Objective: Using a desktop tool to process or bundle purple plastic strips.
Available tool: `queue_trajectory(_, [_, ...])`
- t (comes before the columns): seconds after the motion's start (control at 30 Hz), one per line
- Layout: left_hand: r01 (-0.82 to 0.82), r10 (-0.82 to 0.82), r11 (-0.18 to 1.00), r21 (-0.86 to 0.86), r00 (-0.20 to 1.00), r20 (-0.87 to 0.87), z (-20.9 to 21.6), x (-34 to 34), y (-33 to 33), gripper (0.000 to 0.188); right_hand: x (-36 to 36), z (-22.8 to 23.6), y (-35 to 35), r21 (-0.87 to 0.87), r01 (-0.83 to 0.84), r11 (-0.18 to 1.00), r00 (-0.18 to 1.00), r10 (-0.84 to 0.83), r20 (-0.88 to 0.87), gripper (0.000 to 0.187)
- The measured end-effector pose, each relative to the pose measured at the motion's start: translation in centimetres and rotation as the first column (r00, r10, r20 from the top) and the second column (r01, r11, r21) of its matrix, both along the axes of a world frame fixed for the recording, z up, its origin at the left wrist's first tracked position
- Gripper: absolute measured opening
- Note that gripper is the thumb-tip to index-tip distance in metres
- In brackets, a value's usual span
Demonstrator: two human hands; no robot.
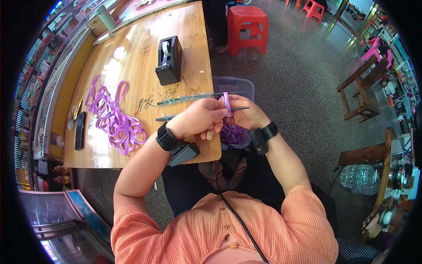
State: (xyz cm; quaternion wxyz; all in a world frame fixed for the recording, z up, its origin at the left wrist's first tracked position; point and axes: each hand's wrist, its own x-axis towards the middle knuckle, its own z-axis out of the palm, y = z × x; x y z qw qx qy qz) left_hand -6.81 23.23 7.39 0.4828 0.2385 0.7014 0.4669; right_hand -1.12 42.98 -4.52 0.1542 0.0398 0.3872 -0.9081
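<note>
My left hand is closed at the table's right edge, thumb and forefinger pinching a short strip of purple ribbon. Against it, my right hand curls closed around a thin green stick, whose tip sticks out to the right. The ribbon strip stands up across the stick between both hands. A second green stick, partly wrapped in clear film, lies just beyond my hands and overhangs the table edge. Another wrapped stick end shows left of my left hand; whether it belongs to the held stick is hidden.
Loose purple ribbon is heaped on the wooden table, with a black phone beside it. A black tape dispenser stands farther back. Below my hands, a plastic bin holds purple pieces. A red stool stands beyond.
</note>
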Motion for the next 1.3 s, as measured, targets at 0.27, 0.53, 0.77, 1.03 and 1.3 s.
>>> queue_trajectory(0.27, [0.012, -0.012, 1.000, 0.011, 1.000, 0.004, -0.1, 0.1, 0.3, 0.024, -0.3, 1.6, 1.4, -0.258, -0.203, 0.945, 0.979, 0.194, -0.061, 0.031])
queue_trajectory(0.53, [0.008, -0.009, 1.000, 0.020, 1.000, 0.004, -0.2, 0.1, 0.2, 0.025, 0.6, 3.1, 0.8, 0.057, -0.053, 0.997, 0.998, 0.050, 0.045, 0.027])
queue_trajectory(0.77, [-0.032, 0.030, 0.999, -0.029, 0.996, -0.084, 0.4, 0.4, -0.5, 0.024, 0.6, 0.8, -0.9, -0.152, 0.048, 0.987, 0.997, -0.038, 0.069, 0.029])
queue_trajectory(1.03, [-0.119, 0.142, 0.986, 0.121, 0.969, -0.202, 2.3, -1.6, -5.3, 0.032, 2.2, 0.7, 2.0, -0.050, 0.223, 0.974, 0.974, -0.220, 0.060, 0.018])
queue_trajectory(1.3, [-0.508, -0.044, 0.840, -0.192, 0.290, -0.956, -0.4, -16.2, -21.4, 0.029, 1.6, -4.8, 5.7, 0.309, 0.341, 0.888, 0.933, -0.360, 0.005, 0.030])
